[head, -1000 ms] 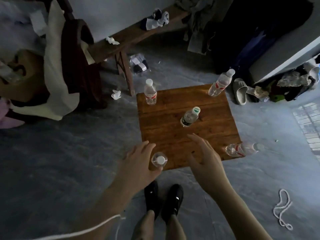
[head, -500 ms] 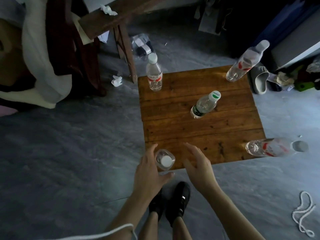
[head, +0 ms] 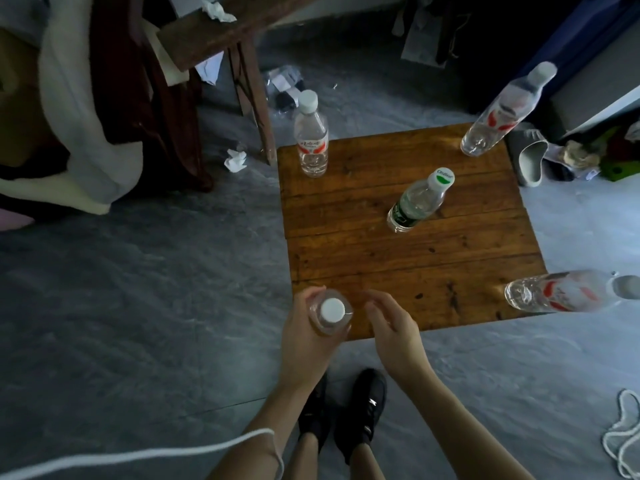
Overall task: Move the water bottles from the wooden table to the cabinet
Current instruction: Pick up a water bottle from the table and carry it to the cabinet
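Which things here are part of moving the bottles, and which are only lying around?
Part of the job:
- near bottle, gripped by the left hand
- green-capped bottle
- three red-labelled bottles
- wooden table
- right hand, holding nothing

Only lying around:
- crumpled tissue
- grey slipper
- white cord
- wooden bench

- I see a low wooden table point(head: 408, 258) of brown planks standing on the grey floor point(head: 138, 306).
- A green-capped bottle point(head: 417, 202) stands near the table's middle.
- A red-labelled bottle point(head: 310, 140) stands at its far-left corner, another point(head: 502, 112) at its far-right corner, a third point(head: 561, 291) at its near-right corner.
- A white-capped bottle point(head: 330, 313) is at its near-left corner.
- Beyond the far-left corner, crumpled tissue point(head: 235, 161) lies on the floor.
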The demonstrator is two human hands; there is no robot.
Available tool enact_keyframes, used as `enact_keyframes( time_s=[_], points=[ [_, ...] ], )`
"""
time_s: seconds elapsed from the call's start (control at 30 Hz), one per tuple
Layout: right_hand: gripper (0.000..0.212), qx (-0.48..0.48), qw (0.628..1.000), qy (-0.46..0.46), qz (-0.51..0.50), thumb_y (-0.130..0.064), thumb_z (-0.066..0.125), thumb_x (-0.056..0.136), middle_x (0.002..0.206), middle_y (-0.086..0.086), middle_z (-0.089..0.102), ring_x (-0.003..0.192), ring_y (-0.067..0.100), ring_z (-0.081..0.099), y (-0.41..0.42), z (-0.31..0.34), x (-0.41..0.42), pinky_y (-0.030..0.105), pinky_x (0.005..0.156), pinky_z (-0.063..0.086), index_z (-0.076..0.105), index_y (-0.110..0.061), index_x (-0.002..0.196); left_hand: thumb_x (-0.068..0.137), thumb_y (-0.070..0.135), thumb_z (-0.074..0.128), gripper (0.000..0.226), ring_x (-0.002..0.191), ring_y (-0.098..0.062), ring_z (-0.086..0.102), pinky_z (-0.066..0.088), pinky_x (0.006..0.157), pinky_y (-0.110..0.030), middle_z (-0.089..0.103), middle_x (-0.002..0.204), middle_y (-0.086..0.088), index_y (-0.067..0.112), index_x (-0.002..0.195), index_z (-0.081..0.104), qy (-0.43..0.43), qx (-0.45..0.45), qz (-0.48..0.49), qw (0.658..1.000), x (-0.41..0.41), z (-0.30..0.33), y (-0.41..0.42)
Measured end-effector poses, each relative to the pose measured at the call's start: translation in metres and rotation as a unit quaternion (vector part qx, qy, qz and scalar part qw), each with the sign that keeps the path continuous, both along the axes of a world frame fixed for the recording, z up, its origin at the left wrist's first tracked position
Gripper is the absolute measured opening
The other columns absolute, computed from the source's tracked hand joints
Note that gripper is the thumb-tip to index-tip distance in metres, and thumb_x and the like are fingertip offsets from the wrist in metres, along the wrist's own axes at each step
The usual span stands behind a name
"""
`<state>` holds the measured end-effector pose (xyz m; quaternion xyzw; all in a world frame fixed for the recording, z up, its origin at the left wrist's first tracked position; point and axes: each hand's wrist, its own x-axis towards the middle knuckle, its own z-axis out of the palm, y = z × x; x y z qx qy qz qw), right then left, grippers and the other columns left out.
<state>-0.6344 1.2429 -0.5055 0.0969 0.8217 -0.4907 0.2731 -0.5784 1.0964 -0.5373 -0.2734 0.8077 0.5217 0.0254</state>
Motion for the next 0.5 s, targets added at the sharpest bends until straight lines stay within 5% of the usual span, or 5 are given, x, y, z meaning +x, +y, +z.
enact_keyframes(
  time_s=[0.13,0.3,0.37,0.43,0.5],
  points=[
    [0.023,-0.032,0.999,-0.008,-0.037,-0.037,0.045,0.1,0.109,-0.027,0.066,0.105,-0.015,0.056,0.005,0.008,-0.008,0.013,0.083,0.044,0.062,-0.045,0.113,0.067,0.045,0.094,0.067,0.098,0.002,0.069,0.06,0.079,-0.025,0.07,0.108,0.022,0.048,0.117,0.049,0.029,0.011,0.021,0.999,-0.006,0.014,-0.013],
    [0.031,-0.199,0.934,-0.214,-0.208,-0.034,0.041,0.103,0.129,0.005,0.063,0.121,0.023,0.057,0.008,0.031,-0.026,0.046,0.109,0.041,0.065,-0.018,0.115,0.061,0.045,0.091,0.068,0.106,-0.003,0.065,0.052,0.081,-0.017,0.066,0.113,0.022,0.048,0.118,0.055,0.098,0.012,-0.043,0.994,-0.032,0.072,-0.024],
    [0.044,-0.247,0.888,-0.3,-0.244,-0.034,0.033,0.106,0.136,0.014,0.057,0.127,0.03,0.052,0.014,0.049,-0.038,0.039,0.11,0.038,0.059,-0.004,0.125,0.062,0.042,0.091,0.067,0.107,-0.01,0.066,0.056,0.082,-0.024,0.068,0.113,0.017,0.04,0.121,0.058,0.127,0.033,-0.085,0.988,-0.051,0.109,-0.025],
    [0.05,-0.332,0.821,-0.377,-0.269,-0.017,0.018,0.109,0.149,0.027,0.04,0.137,0.032,0.039,0.02,0.076,-0.052,0.011,0.102,0.031,0.036,0.016,0.141,0.064,0.038,0.092,0.066,0.109,-0.016,0.068,0.061,0.086,-0.032,0.07,0.114,0.012,0.036,0.122,0.059,0.145,0.064,-0.123,0.98,-0.072,0.148,-0.023],
    [0.053,-0.332,0.822,-0.389,-0.249,-0.018,0.015,0.109,0.147,0.035,0.038,0.138,0.04,0.036,0.027,0.105,-0.063,0.012,0.102,0.031,0.031,0.022,0.139,0.064,0.037,0.093,0.067,0.11,-0.017,0.07,0.061,0.089,-0.036,0.071,0.116,0.009,0.038,0.122,0.06,0.155,0.091,-0.146,0.973,-0.09,0.188,-0.019]
  ],
)
